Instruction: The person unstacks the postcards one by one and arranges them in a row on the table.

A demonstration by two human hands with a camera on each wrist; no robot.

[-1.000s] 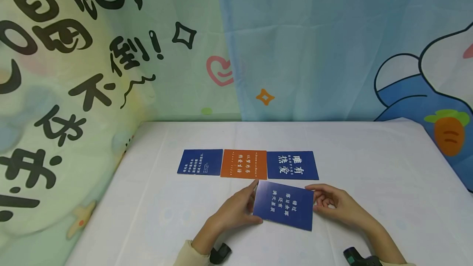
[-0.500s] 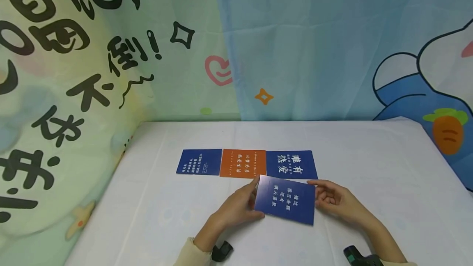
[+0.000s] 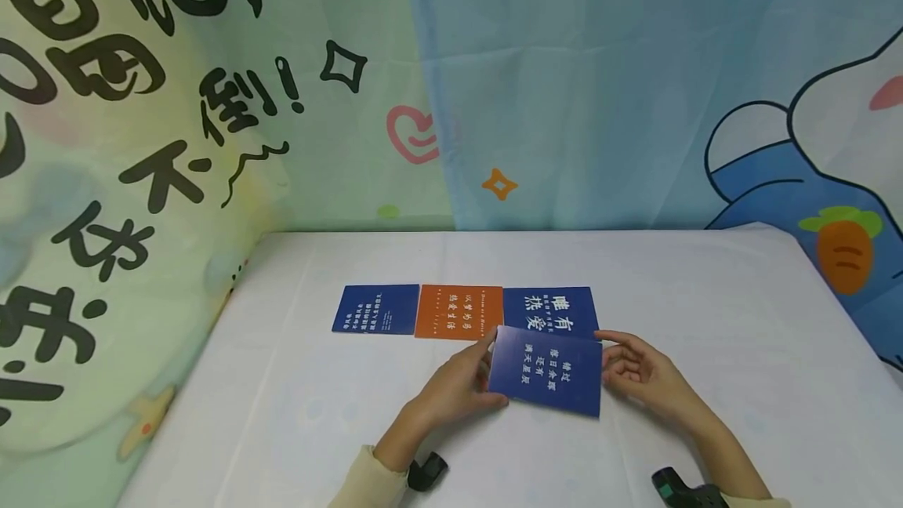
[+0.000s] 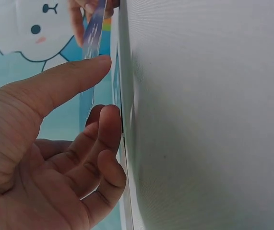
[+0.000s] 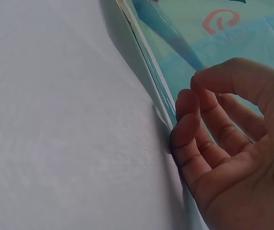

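Note:
A blue-purple card (image 3: pixel 546 371) with white writing is held between both hands, tilted a little above the white tablecloth. My left hand (image 3: pixel 455 386) holds its left edge, thumb at the lower corner and index finger at the upper one. At the right edge, my right hand (image 3: pixel 645 375) pinches the card; the right wrist view has that thumb and fingertip (image 5: pixel 199 79) meeting at the card's corner. The far edge overlaps a blue card (image 3: pixel 557 306) behind it. That card lies in a row with an orange card (image 3: pixel 458 310) and another blue card (image 3: pixel 376 309).
A white cloth (image 3: pixel 317 422) covers the table. Behind it hangs a printed curtain (image 3: pixel 564 100) with a rabbit and a carrot, and lettering on the left. Black wrist cameras (image 3: pixel 426 472) sit on both wrists.
Both hands have carried the held card away from the person, toward the row. It now covers the lower part of the right-hand blue card. The view has shifted slightly.

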